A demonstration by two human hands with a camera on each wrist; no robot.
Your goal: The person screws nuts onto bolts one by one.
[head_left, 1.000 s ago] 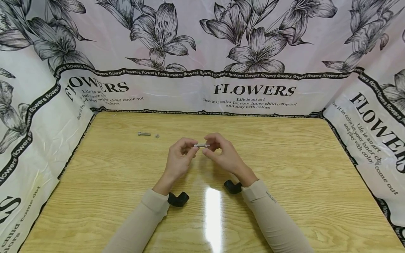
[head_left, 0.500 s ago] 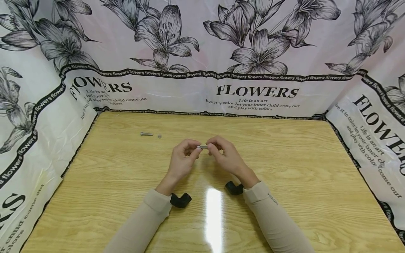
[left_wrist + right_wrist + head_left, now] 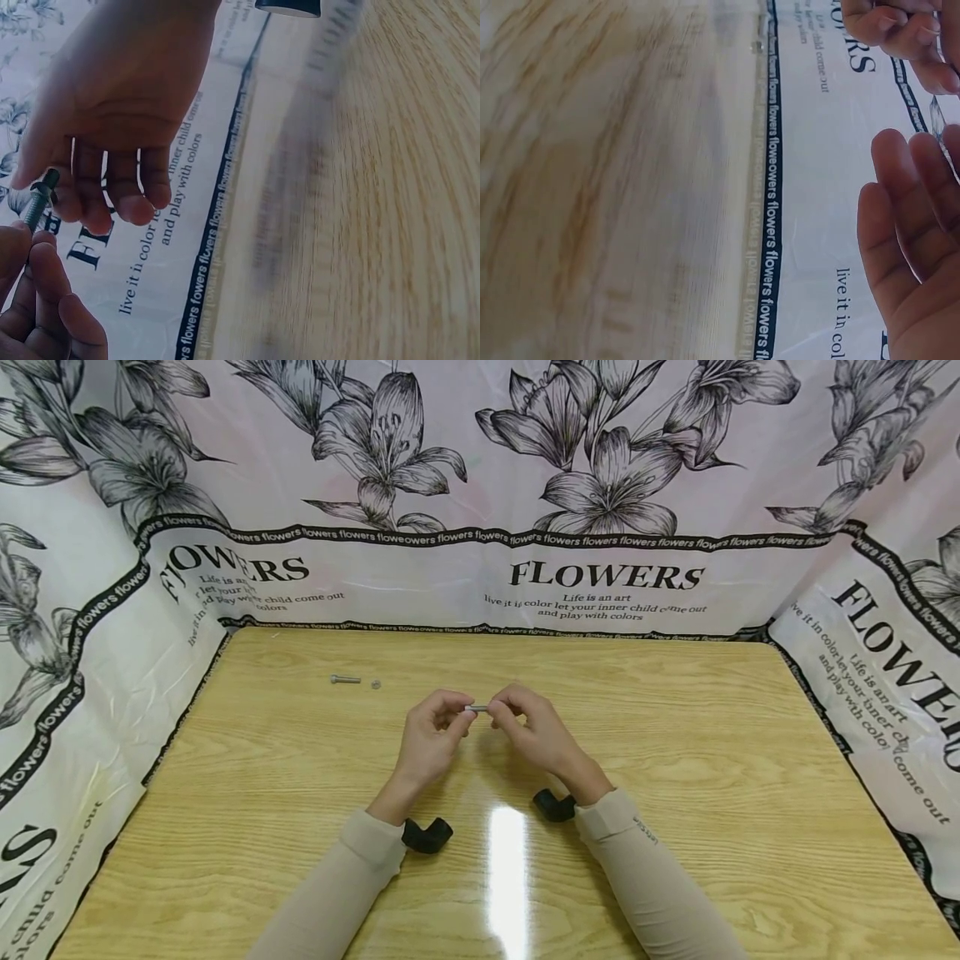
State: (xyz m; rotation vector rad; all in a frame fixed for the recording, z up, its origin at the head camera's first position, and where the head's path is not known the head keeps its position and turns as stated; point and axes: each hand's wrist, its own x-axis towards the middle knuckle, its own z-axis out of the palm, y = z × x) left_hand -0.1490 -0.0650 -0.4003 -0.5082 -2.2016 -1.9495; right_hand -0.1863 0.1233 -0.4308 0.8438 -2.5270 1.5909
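A silver bolt (image 3: 478, 708) lies level between my two hands above the table. My left hand (image 3: 431, 739) pinches its left end between thumb and index finger. In the left wrist view, a nut (image 3: 43, 190) sits on the threads near the bolt's far end, with a short tip showing past it. The thumb and index finger of my right hand (image 3: 536, 731) are at this nut, covering it in the head view. The right hand's other fingers (image 3: 889, 214) lie loosely bent in the right wrist view, where the bolt is mostly out of frame.
A second bolt (image 3: 346, 679) and a loose nut (image 3: 377, 684) lie at the back left of the wooden table (image 3: 712, 760). Black elbow-shaped pieces (image 3: 427, 836) (image 3: 553, 806) show beside both sleeve cuffs. A flower-printed sheet (image 3: 420, 581) surrounds the table's back and sides.
My right thumb and fingertips have closed over the nut and bolt end, which showed between them a second ago. The left hand keeps its hold; the view shifts slightly.
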